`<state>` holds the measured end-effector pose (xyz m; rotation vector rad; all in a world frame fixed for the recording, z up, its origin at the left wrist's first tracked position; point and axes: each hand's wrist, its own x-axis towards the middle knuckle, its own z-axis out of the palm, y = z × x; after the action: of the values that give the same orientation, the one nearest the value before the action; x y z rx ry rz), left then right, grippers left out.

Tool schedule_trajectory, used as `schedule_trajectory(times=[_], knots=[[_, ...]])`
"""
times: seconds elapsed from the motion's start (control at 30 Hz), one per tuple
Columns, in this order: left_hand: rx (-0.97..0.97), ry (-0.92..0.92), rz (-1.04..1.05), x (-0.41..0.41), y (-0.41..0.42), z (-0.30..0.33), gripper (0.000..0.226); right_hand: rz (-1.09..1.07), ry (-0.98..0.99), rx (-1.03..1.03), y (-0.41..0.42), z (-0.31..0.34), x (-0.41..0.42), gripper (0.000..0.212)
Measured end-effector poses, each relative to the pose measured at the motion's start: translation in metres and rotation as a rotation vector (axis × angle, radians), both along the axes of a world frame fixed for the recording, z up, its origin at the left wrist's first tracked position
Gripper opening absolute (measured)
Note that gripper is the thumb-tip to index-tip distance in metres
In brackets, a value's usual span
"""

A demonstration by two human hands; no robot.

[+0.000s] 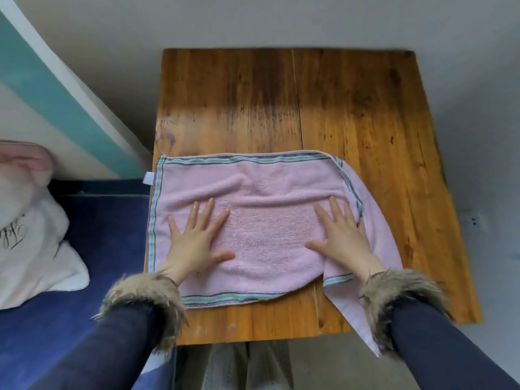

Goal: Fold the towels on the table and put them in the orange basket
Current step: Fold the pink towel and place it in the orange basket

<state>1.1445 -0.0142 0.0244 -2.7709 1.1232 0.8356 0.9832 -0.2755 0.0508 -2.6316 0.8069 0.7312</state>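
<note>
Pressing flat on the pink towel (270, 220) — left hand (197, 240) and right hand (342, 237), fingers spread, palms down. Towel lies folded on the wooden worktop (351, 114), near edge; a loose corner trails off toward 5 o'clock.

Item we record: one pink towel (270, 220), terry cloth, edged with a striped border of teal, white and dark blue. We find it folded over on itself, lying flat on the near half of the wooden table (351, 108), long side running left to right. A small white tag sticks out at its far left corner. We note the right end lies unevenly: a lower layer juts out past the top layer and trails over the table's near edge.
</note>
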Motion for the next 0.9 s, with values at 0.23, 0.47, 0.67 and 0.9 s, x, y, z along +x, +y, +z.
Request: schedule_trajectory(times=[0.23, 0.47, 0.67, 0.9], knots=[[-0.385, -0.187, 0.121, 0.01, -0.019, 0.006, 0.04, -0.029, -0.297, -0.253, 0.01, 0.002, 0.033, 0.057], [-0.22, -0.141, 0.089, 0.059, -0.069, -0.01, 0.059, -0.02, -0.261, -0.072, 0.018, -0.026, 0.102, 0.065], [-0.098, -0.167, -0.008, 0.095, -0.066, -0.022, 0.08, 0.067, -0.176, -0.11, -0.004, -0.036, 0.118, 0.073], [-0.238, -0.204, -0.024, 0.05, -0.066, -0.012, 0.064, -0.105, -0.457, 0.027, 0.015, -0.004, 0.068, 0.051]])
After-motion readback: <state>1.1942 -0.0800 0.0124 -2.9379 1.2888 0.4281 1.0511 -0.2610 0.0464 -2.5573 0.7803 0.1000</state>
